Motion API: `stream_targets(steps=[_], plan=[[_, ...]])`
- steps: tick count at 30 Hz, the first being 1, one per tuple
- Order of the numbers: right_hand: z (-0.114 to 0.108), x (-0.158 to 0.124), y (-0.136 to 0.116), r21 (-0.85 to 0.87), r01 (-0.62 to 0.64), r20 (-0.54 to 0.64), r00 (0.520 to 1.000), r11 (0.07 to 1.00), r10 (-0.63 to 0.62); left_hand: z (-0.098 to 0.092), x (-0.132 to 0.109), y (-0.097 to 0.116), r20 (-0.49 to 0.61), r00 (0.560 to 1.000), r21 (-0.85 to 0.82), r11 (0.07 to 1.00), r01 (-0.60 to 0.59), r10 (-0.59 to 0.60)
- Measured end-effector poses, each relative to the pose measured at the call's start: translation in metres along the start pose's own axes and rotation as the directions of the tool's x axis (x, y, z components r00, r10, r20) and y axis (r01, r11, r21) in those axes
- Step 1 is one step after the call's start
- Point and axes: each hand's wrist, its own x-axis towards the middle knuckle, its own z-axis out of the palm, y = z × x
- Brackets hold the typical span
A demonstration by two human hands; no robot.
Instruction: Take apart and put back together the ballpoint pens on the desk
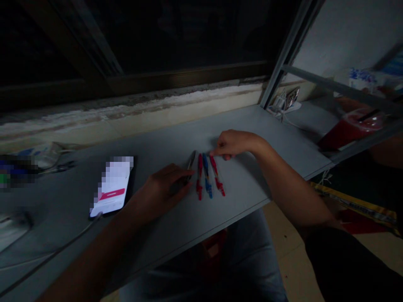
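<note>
Three pens lie side by side on the grey tabletop: a red pen [199, 176], a blue pen [207, 176] and another red pen [218, 176] at the right. To their left, a dark, slim pen [191, 158] is tilted, with my left hand [168, 184] closed on its lower part between thumb and fingers. My right hand [233, 143] has most fingers curled in. Its index finger reaches out to the far end of the rightmost red pen, apparently touching it. Dim light and blur hide the exact contact.
A lit phone [113, 188] with a cable lies left of my left forearm. Farther left are a white packet [44, 155] and blurred items. A metal frame post [283, 54] rises at the right. Beyond it stand a red container [349, 128] and a power strip [283, 107].
</note>
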Motion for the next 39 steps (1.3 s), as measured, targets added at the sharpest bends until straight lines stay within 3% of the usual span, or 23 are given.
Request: stream_targets(steps=[3,5,11,19,33,36,39], plan=[[0.001,-0.005,-0.004,0.014,0.002,0.175,0.985,1.000,-0.004,-0.001,0.000,0.002,0.073,0.997,-0.002,0.999,-0.034,0.034],[0.006,-0.004,-0.009,0.009,0.057,0.212,0.976,0.998,-0.057,-0.001,0.000,0.004,0.133,0.989,-0.013,0.998,-0.063,0.064],[0.023,0.008,-0.022,-0.058,0.143,0.071,0.988,0.988,-0.139,0.010,0.002,0.002,0.193,0.980,0.011,0.998,-0.057,0.054],[0.042,0.015,-0.030,0.000,0.215,-0.189,0.959,0.977,-0.211,0.019,0.001,-0.003,0.144,0.988,0.056,0.997,-0.059,0.050],[0.049,0.018,-0.032,0.173,0.309,-0.317,0.916,0.935,-0.245,0.027,0.004,-0.001,0.078,0.994,0.184,0.979,-0.093,0.080],[0.052,0.023,-0.032,0.270,0.312,-0.339,0.916,0.911,-0.213,0.028,0.005,-0.001,0.071,0.996,0.198,0.977,-0.076,0.063],[0.053,0.029,-0.031,0.479,0.277,-0.326,0.937,0.833,-0.125,0.026,0.005,-0.001,0.075,0.996,0.193,0.979,-0.063,0.049]])
